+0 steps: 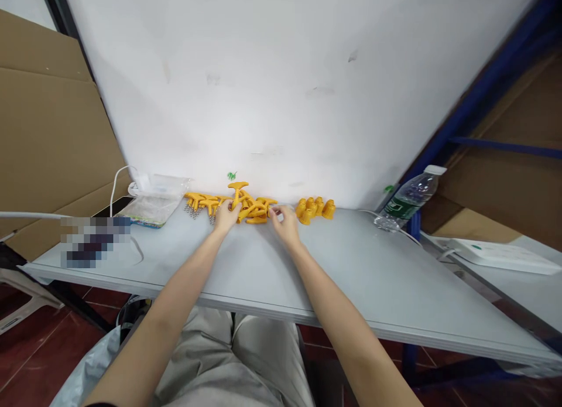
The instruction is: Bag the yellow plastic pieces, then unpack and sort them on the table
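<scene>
My left hand (227, 217) is closed around the stem of a yellow T-shaped handle (237, 186), which stands upright with its crossbar on top. My right hand (285, 222) is at the right edge of a pile of yellow T-shaped handles (257, 220). Its thumb and fingers are pinched together; anything between them is too small to make out. To the left lie several yellow T-handles with metal spirals (196, 202), like corkscrews. Right of my right hand, several yellow cone-shaped caps (306, 216) stand in a group.
A grey table (351, 266) meets a white wall panel (285, 91) behind the parts. A clear plastic bag (160, 199) and white cables lie at left, beside a cardboard box (48, 126). A water bottle (408, 199) leans near the blue frame at right, by a white power strip (504, 256).
</scene>
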A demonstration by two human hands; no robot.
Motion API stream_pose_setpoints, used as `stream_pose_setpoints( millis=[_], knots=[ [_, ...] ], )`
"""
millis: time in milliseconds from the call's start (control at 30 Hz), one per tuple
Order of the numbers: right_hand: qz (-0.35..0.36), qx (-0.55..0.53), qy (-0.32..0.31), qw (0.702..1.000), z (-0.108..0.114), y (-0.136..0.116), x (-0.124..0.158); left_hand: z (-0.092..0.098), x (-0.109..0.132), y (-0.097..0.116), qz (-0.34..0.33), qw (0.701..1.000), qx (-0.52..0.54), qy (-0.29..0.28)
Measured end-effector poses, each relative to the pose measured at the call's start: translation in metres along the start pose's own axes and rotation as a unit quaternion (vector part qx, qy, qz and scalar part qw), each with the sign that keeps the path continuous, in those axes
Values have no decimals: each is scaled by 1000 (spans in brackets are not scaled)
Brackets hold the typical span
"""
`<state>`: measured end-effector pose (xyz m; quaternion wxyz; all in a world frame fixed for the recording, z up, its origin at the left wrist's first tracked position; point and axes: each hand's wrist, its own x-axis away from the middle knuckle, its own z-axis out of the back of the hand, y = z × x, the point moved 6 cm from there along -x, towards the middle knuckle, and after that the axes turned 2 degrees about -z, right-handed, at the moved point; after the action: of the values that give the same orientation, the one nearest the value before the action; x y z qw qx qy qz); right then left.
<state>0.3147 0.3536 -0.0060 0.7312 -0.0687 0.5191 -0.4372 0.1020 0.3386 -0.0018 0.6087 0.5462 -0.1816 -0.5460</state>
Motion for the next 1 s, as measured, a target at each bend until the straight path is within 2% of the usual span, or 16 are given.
stream_pose_setpoints(
  millis=[67,133,233,300,367,433,533,633,733,900,1000],
  knots=[
    [3,-62,-54,997,-22,-20,1,-5,4,6,4,997,75,15],
    [1,-122,-109,987,-40,-35,5,-13,10,11,6,988,151,6],
    [-14,-183,-143,973,-52,-43,10,-24,19,12,20,968,246,-47],
    [-27,-205,-143,968,-53,-39,12,-28,24,10,28,961,256,-98],
    [-28,-201,-145,968,-52,-34,14,-28,28,9,19,966,217,-142],
    [-22,-167,-147,975,-51,-28,14,-23,29,8,-2,980,130,-154],
    [-7,-66,-124,990,-44,-20,14,-10,28,12,-63,992,-44,-96],
    [13,35,-88,995,-33,-14,13,1,32,22,-156,976,-153,-6],
    [38,105,-86,990,-26,-15,14,5,35,24,-194,960,-201,36],
    [107,191,-120,968,-26,-31,17,2,31,13,-167,964,-206,-29],
    [126,220,-126,959,-26,-35,17,2,29,9,-149,968,-197,-43]
  ],
)
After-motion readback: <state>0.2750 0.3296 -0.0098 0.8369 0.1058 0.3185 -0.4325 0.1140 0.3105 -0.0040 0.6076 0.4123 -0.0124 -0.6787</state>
